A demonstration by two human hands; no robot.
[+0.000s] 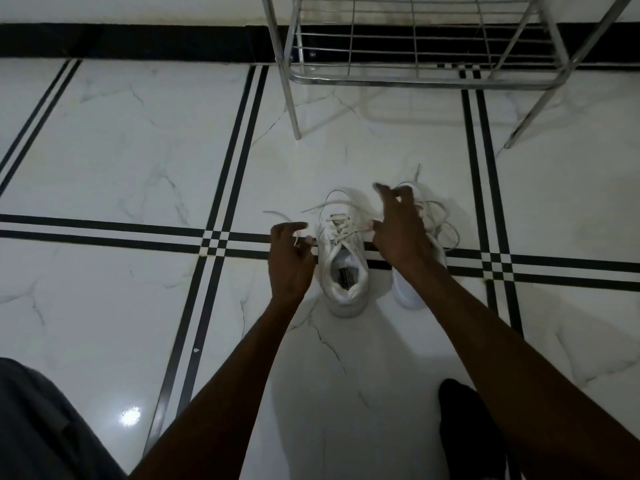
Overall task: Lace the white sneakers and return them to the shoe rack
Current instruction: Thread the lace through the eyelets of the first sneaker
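Note:
Two white sneakers stand side by side on the tiled floor, toes pointing away from me. The left sneaker (343, 268) is partly laced, with loose lace ends trailing to its left and over its toe. My left hand (289, 261) is beside it and pinches one lace end. My right hand (398, 230) hovers over the gap between the shoes, fingers curled near the other lace end at the eyelets; whether it grips the lace is unclear. The right sneaker (408, 292) is largely hidden under my right hand and forearm, its loose lace (440, 216) looping beside it.
A chrome wire shoe rack (415, 77) stands against the far wall, its lowest shelf bare. The white marble floor has black stripe bands. My grey-clad knee (41, 427) is at bottom left and a dark-socked foot (464, 431) at bottom right.

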